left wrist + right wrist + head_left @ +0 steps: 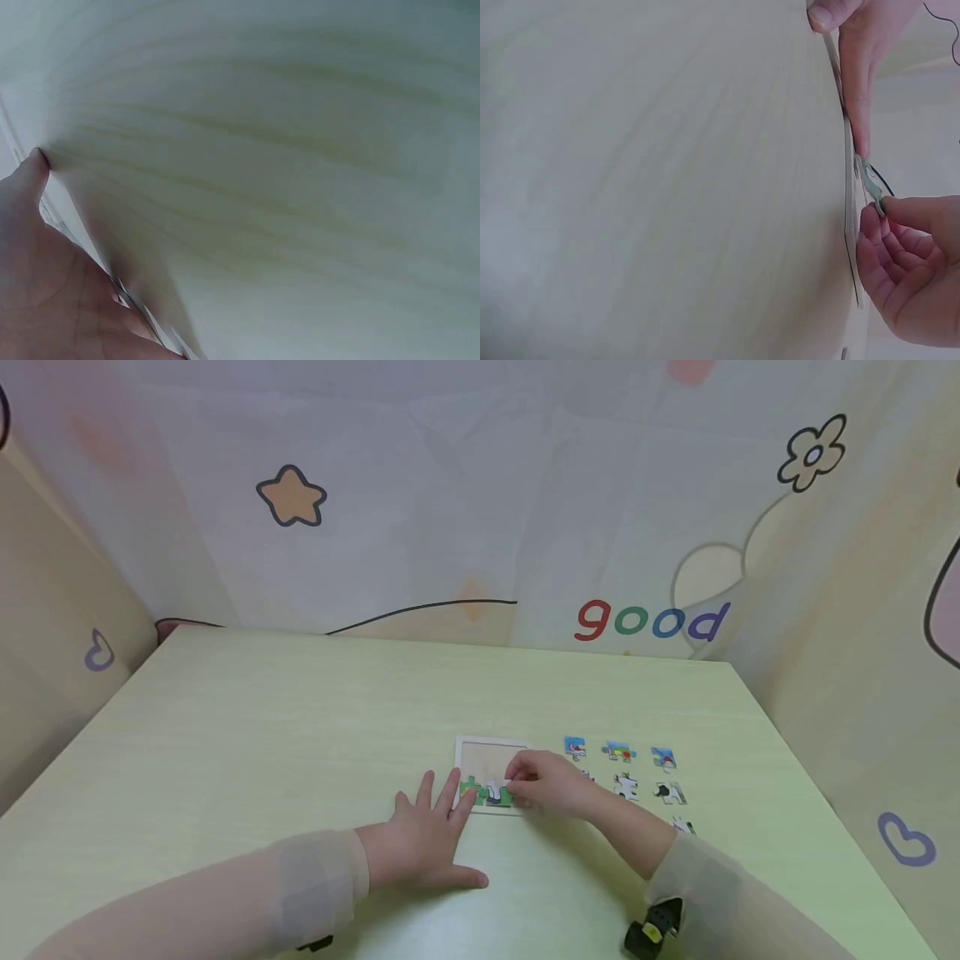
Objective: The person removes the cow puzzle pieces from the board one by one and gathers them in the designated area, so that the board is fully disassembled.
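Note:
A square white puzzle tray (491,739) lies on the table, with green-and-white jigsaw pieces (472,791) along its bottom row. My left hand (426,839) is spread flat, its fingertips at the tray's left edge and its thumb out on the tabletop. At the tray's lower right, my right hand (553,783) pinches a green puzzle piece (871,184) between thumb and forefinger. That piece is tilted in the right wrist view, and my fingers cover part of it. The left wrist view shows only part of the left hand (60,292) and the tabletop.
Loose jigsaw pieces lie in rows right of the tray, among them a blue piece (575,747), a piece with a red spot (619,752) and a black-and-white piece (670,792). My right forearm hides some. A printed cloth (420,510) hangs behind the table (262,718).

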{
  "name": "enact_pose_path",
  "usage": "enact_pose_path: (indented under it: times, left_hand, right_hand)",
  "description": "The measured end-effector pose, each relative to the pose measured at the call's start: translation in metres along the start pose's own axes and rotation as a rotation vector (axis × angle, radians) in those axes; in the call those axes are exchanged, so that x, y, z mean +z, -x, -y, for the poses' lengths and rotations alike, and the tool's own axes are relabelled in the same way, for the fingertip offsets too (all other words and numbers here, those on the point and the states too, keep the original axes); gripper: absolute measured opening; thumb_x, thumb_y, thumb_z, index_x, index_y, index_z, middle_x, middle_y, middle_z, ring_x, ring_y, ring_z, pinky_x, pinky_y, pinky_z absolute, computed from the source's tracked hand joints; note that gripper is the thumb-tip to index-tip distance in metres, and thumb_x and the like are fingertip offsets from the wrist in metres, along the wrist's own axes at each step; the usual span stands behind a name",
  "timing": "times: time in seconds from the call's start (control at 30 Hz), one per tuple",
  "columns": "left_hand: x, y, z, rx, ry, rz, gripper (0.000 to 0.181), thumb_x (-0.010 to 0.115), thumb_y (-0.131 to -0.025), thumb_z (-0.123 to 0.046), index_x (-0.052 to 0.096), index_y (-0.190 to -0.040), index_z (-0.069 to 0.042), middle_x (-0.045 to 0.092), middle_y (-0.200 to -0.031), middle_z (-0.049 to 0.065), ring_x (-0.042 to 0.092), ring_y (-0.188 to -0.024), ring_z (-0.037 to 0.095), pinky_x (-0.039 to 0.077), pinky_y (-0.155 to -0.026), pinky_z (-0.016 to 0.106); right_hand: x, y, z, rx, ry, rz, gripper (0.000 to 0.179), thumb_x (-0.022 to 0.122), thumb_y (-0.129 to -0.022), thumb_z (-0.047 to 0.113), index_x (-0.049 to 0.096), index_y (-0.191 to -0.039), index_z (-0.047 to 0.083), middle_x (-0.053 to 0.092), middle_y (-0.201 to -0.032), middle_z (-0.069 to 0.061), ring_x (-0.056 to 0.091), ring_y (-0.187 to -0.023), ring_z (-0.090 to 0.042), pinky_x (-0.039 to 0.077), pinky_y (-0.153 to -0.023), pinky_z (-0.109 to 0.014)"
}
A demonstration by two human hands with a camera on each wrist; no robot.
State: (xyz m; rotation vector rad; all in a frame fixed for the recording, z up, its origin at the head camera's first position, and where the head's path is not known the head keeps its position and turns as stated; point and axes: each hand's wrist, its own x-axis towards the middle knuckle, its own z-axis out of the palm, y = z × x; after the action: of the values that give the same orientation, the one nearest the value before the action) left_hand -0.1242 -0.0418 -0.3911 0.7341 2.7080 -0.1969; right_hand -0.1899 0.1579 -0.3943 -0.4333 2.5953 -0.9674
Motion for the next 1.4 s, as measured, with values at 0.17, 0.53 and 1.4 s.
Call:
enact_pose_path:
  times: [0.17,0.53,1.4]
  left_hand:
    - [0.000,-0.001,0.000,-0.011,-0.001,0.015,0.105,0.033,-0.074,-0.084,0.015,-0.151,-0.016,0.004,-0.156,0.013,0.013,-0.137,0.044,0.033,-0.094,0.060]
    - [-0.002,0.004,0.002,-0.023,0.008,0.011,0.103,0.036,-0.075,-0.083,0.015,-0.151,-0.017,0.004,-0.156,0.012,0.013,-0.137,0.043,0.033,-0.095,0.060]
    - [0.000,0.003,-0.001,0.005,0.017,-0.007,0.103,0.033,-0.076,-0.082,0.014,-0.151,-0.015,0.005,-0.155,0.014,0.014,-0.136,0.044,0.033,-0.094,0.061]
  right_hand:
    - [-0.008,0.004,-0.010,-0.006,-0.048,-0.009,0.005,0.064,-0.089,0.015,0.063,-0.092,0.011,0.059,-0.080,0.001,0.053,-0.076,-0.015,0.044,-0.069,-0.029]
    - [-0.039,0.037,-0.036,-0.001,-0.218,-0.011,0.012,0.061,-0.090,0.010,0.059,-0.098,0.000,0.059,-0.087,-0.007,0.060,-0.080,-0.018,0.052,-0.075,-0.031]
    - [-0.071,0.108,-0.091,0.109,0.030,-0.076,0.005,0.062,-0.088,0.007,0.061,-0.092,0.004,0.058,-0.081,-0.002,0.051,-0.075,-0.018,0.044,-0.063,-0.027]
